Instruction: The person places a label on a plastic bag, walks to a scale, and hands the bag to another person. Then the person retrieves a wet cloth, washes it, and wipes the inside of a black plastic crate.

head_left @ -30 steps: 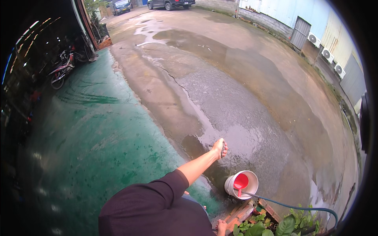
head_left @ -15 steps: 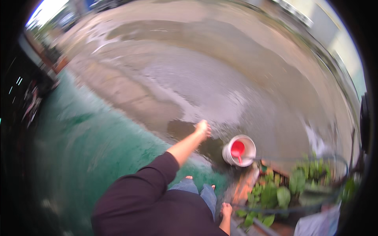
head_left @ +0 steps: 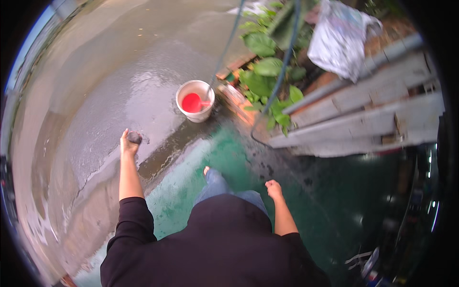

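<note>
My left hand [head_left: 128,144] is stretched out over the wet pavement, its fingers closed around a dark, roundish grey lump [head_left: 136,137] whose kind I cannot make out. My right hand [head_left: 274,189] hangs over the green floor, fingers curled in, and nothing shows in it. Beyond and between the hands stands a white bucket [head_left: 195,117] with a red dipper [head_left: 192,102] in it. A hose [head_left: 287,62] runs from the bucket's rim across the view; neither hand touches it.
Green floor [head_left: 181,201] meets wet grey pavement [head_left: 129,71] along a slanting edge. Orange bricks [head_left: 239,103] border leafy plants [head_left: 260,81] on the far right. A whitish plastic sack [head_left: 339,40] lies near weathered grey boards [head_left: 363,122]. Bicycle-like parts [head_left: 368,263] show at lower right.
My view has swung right, so the bucket and plants now appear further left and higher. My left arm reaches to the left, and the dark lump in that hand now shows.
</note>
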A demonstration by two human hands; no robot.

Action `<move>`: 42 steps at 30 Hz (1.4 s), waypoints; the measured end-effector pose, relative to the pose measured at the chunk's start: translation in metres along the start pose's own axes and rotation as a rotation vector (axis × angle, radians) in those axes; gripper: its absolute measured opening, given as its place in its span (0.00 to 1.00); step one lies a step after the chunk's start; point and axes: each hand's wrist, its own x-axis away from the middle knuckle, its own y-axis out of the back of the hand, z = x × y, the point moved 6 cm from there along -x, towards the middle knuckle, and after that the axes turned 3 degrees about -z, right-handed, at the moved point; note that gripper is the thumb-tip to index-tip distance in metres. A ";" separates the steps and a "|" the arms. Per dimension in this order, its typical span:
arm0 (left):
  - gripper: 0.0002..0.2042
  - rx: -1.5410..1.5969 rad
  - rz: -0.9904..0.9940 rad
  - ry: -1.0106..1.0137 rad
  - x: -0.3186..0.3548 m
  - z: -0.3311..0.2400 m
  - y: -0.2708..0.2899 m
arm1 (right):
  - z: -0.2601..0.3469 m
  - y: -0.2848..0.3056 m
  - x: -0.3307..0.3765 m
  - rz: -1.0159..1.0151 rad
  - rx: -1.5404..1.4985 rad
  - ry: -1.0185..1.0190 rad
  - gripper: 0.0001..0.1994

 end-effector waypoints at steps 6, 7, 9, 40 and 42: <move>0.13 -0.060 0.121 -0.140 0.056 -0.012 -0.010 | -0.109 -0.001 0.073 -0.030 -0.087 -0.141 0.09; 0.14 0.014 0.069 -0.125 0.068 -0.011 -0.009 | -0.122 -0.001 0.089 -0.042 -0.059 -0.108 0.09; 0.13 0.348 -0.047 -0.079 0.083 -0.005 -0.007 | -0.154 -0.006 0.127 0.022 -0.058 -0.267 0.09; 0.25 -0.698 -0.183 -1.019 0.120 -0.302 -0.056 | -0.159 -0.034 0.379 -0.347 -0.279 -0.618 0.14; 0.25 -0.835 -0.030 -1.129 0.149 -0.212 -0.037 | -0.193 -0.068 0.432 -0.410 -0.314 -0.717 0.13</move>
